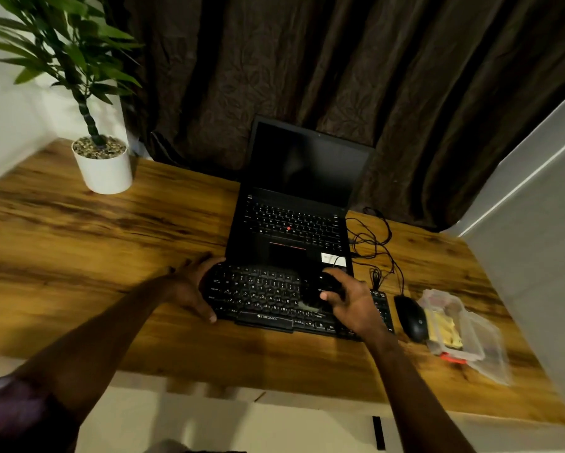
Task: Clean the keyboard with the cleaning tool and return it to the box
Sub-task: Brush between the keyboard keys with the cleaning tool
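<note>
Head-camera view: nearest, the left end of a black rectangular plastic keyboard (258,295) is being clasped by the left grip (189,289), with the thumb lying at the near edge and the fingers curling round the far corner. A dark, rounded cleaning tool (318,286) is being grasped by the right grip (349,302) and held over the keys right of the keyboard's middle; its exact shape is being lost to blur. Just right of the keyboard, a black oval mouse (411,318) is being carried by the brown wood-grain tabletop (111,223), and beside it a clear plastic box (480,338) is lying open with yellow contents. Beyond, an open black laptop (294,223) is standing with tangled black cables (372,243) at its right. A green plant in a white pot (103,171) is standing far left, and a dark brown curtain (307,60) is hanging behind.
</note>
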{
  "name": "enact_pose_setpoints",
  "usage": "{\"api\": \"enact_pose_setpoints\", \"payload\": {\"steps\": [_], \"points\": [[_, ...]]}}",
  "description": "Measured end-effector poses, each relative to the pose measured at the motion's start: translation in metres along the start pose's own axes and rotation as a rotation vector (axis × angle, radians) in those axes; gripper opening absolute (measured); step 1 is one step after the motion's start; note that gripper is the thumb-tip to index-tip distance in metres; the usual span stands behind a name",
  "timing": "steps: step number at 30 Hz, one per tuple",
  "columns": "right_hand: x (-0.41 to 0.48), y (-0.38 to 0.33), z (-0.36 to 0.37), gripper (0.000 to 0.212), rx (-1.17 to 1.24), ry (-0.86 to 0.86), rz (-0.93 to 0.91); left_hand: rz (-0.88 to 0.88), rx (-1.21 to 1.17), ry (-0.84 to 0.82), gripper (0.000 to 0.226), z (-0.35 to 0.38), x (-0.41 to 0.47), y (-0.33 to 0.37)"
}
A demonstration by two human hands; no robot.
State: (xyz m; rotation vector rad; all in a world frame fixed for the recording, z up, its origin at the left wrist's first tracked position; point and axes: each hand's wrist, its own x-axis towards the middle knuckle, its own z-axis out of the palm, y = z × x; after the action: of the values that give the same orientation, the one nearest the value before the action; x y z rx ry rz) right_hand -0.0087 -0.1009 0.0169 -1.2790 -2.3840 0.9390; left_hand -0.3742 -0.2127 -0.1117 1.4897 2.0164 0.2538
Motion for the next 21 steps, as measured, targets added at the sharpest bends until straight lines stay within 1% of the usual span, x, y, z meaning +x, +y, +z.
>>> {"api": "enact_pose_setpoints", "payload": {"steps": [4,6,10,13,16,19,21], "points": [[-0.007,0.007,-0.011,0.044,-0.032,0.038,-0.009,-0.005,-0.020,-0.013,0.156,-0.002,-0.004,0.002],[-0.003,0.008,-0.006,0.045,-0.054,0.046,-0.030,-0.004,-0.024,-0.016,0.156,-0.002,-0.005,0.002],[0.010,-0.006,0.017,0.055,-0.046,-0.028,-0.011,-0.005,-0.024,-0.018,0.155,-0.003,-0.009,0.002],[0.016,-0.028,0.038,0.055,-0.006,-0.071,-0.057,-0.007,-0.037,-0.023,0.155,-0.004,-0.010,0.003],[0.024,-0.044,0.056,0.058,0.000,-0.098,-0.040,0.000,-0.056,-0.031,0.153,-0.007,-0.015,0.007],[0.025,-0.050,0.057,0.055,0.007,-0.114,-0.021,0.007,-0.082,-0.047,0.147,-0.016,-0.028,0.018],[0.020,-0.050,0.045,0.050,0.017,-0.091,-0.043,0.000,-0.092,-0.083,0.152,-0.025,-0.040,0.026]]}}
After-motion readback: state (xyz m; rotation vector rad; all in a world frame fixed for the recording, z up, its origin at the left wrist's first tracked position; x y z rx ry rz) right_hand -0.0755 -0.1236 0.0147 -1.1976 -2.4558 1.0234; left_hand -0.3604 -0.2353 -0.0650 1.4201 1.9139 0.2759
